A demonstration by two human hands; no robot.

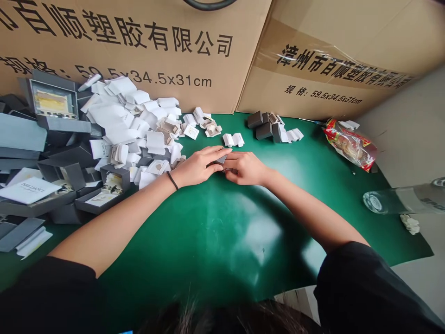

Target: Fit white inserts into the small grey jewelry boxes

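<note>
My left hand [198, 165] and my right hand [245, 168] meet over the middle of the green mat [215, 241]. Both close around a small grey box [221, 159], of which only a corner shows between the fingers. A black band sits on my left wrist. Just beyond the hands lie white folded inserts [233, 139]. To the left spreads a heap of white inserts [139, 125] mixed with grey boxes.
Grey boxes and lids [52, 153] pile up at the left edge. A few small grey boxes [264, 126] stand at the back. Large cardboard cartons [139, 51] wall the far side. A snack bag [350, 144] and a clear bottle [403, 199] lie at the right.
</note>
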